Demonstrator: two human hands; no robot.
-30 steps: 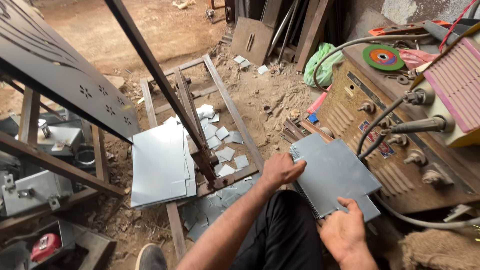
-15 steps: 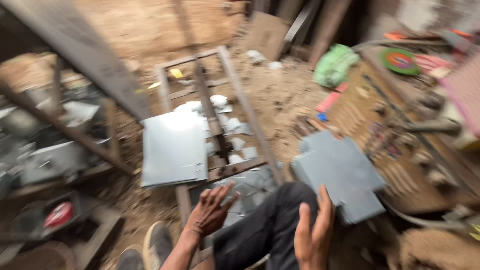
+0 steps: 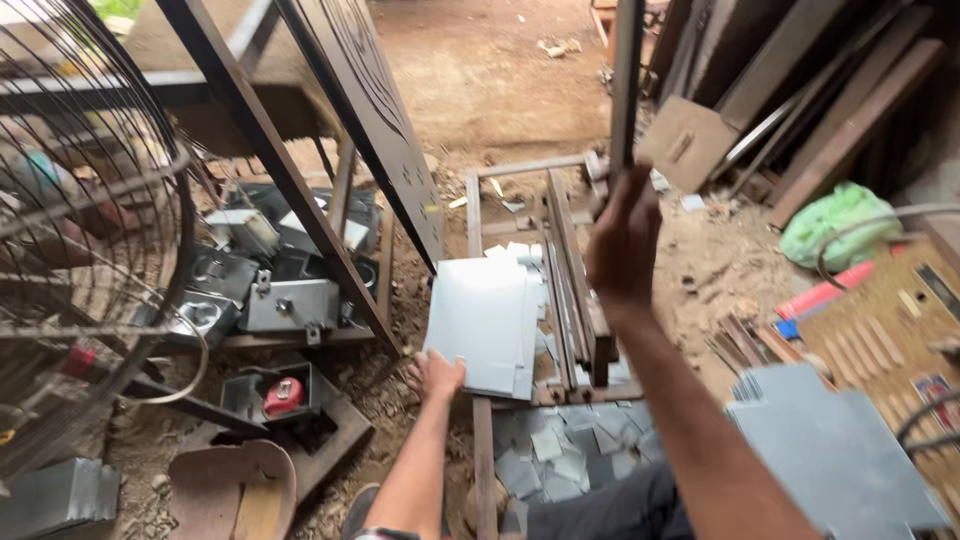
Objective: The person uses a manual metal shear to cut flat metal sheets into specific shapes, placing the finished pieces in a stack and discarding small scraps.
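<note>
1. Right hand point(image 3: 622, 240) is raised and wrapped round the long steel lever bar point(image 3: 627, 80) of the floor-standing shear frame point(image 3: 575, 290). The fingers are clenched about the bar, with the back of the hand towards the camera.

2. Left hand point(image 3: 438, 376) reaches low to the stack of grey sheet-metal blanks point(image 3: 485, 320) lying on the frame's left side. The fingers lie on the near corner of the top sheet. It looks like a pinch, but I cannot tell whether they grip it or only press on it.

3. The step in hand appears to be feeding one blank to the blade with the lever held up. Judged good practice:
   - Keep the lever held high and steady until the sheet is seated.
   - Lift only the top sheet, by its near edge.
   - Slide it square against the blade rail point(image 3: 570, 270) just right of the stack.
   - Keep the left fingers at the outer edge, well away from the blade line.

4. Position: the stack's near-left corner touches the left fingers. Its far edge lies just beside the blade rail. It sits well below the right hand.

5. Nearby:
   - Small cut grey offcuts point(image 3: 560, 460) on the floor under the frame's near end.
   - A notched grey sheet point(image 3: 830, 450) lying to the right.
   - A wire fan guard point(image 3: 90, 230) at far left.
</note>
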